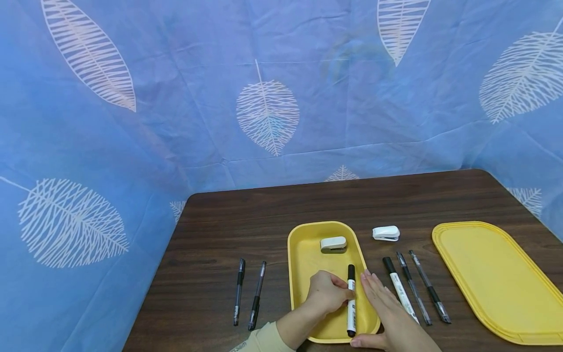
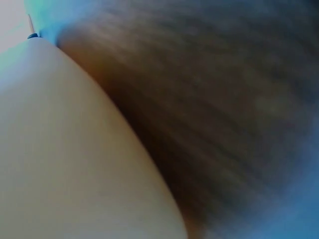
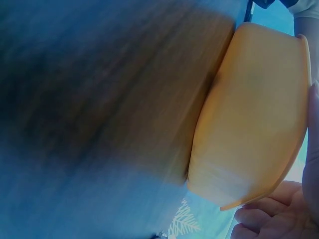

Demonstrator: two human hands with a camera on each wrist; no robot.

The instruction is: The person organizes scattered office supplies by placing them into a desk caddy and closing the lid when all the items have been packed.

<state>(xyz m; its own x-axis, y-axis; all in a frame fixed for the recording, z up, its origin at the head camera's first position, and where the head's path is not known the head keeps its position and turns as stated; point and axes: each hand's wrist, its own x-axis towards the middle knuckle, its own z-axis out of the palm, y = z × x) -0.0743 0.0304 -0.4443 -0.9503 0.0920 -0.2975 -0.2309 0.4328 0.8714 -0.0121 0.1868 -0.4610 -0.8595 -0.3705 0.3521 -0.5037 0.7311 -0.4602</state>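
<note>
In the bin [image 1: 303, 254], the left hand [image 1: 329, 293] pinched a marker [image 1: 351, 315], apparently placing it, with release likely due next; the right hand [image 1: 387, 318], thumb spread, flanked the bin.

The bin [image 1: 308, 256] is plain yellow; inside it, the marker [image 1: 351, 314] is white with black ends, the stapler [image 1: 333, 243] white over grey. Right of the bin, a second marker [image 1: 402, 292] is white with a black cap, the tray [image 1: 501, 281] yellow. Under the bin, the table [image 1: 246, 220] is dark brown, wood-grained; behind it, the cloth [image 1: 193, 98] is blue with white leaves
</note>
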